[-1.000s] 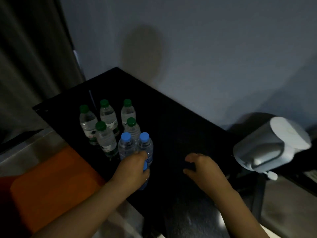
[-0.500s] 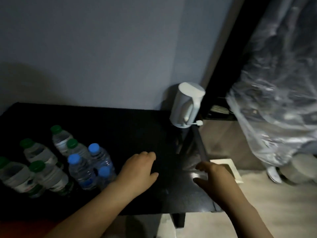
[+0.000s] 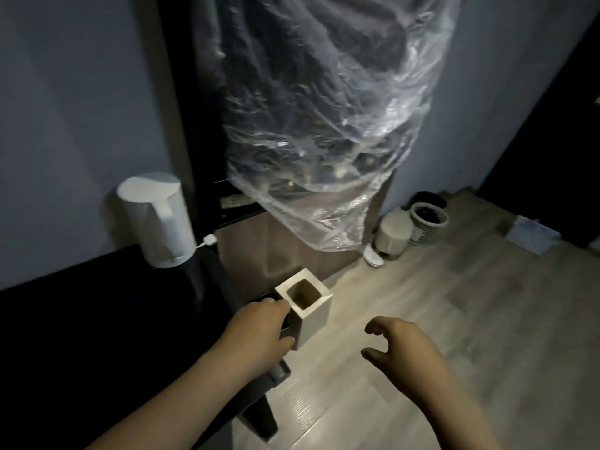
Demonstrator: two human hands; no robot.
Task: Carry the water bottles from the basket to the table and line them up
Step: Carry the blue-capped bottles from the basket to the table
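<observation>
Black table (image 3: 97,319) — no water bottles in view. Left hand (image 3: 256,332): curled against white square holder (image 3: 311,306), grip unclear. Right hand (image 3: 402,345): half-open, empty. Next, probably: turn toward slatted basket (image 3: 428,222) — grasp bottles by the body.

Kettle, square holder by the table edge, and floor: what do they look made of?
Kettle: probably matte white plastic, evenly dull, no glints. Holder: ceramic or plastic, unclear; thick walls, smooth pale faces. Floor: wood or laminate; plank seams and grain, slight sheen.
</observation>
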